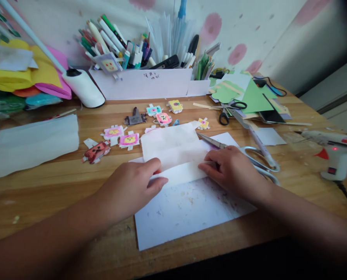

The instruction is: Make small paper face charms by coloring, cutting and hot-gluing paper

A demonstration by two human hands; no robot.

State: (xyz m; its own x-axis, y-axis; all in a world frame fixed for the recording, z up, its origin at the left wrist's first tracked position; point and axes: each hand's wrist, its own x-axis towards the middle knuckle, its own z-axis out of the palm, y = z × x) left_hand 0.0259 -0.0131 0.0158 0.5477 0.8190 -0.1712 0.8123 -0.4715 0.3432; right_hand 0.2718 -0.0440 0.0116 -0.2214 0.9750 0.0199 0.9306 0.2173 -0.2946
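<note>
A sheet of white paper (170, 146) lies before me, its near edge folded up into a strip. My left hand (141, 181) pinches the left end of the fold between thumb and fingers. At the right end, my right hand (227, 167) grips the same fold, its fingertips partly hidden. Underneath lies a larger white sheet (188, 214) marked with colored specks. Large scissors (212, 140) rest beneath and behind my right hand, their silver handles showing to its right. Several small colored paper figures (129, 140) lie beyond my left hand.
White paper (33, 142) lies at left near a lamp base (84, 89). A pen-filled white box (144, 83) stands at the back. Black-handled scissors (224, 116) and green paper (256, 97) lie at back right. A glue gun (335, 149) with a cord stands at right.
</note>
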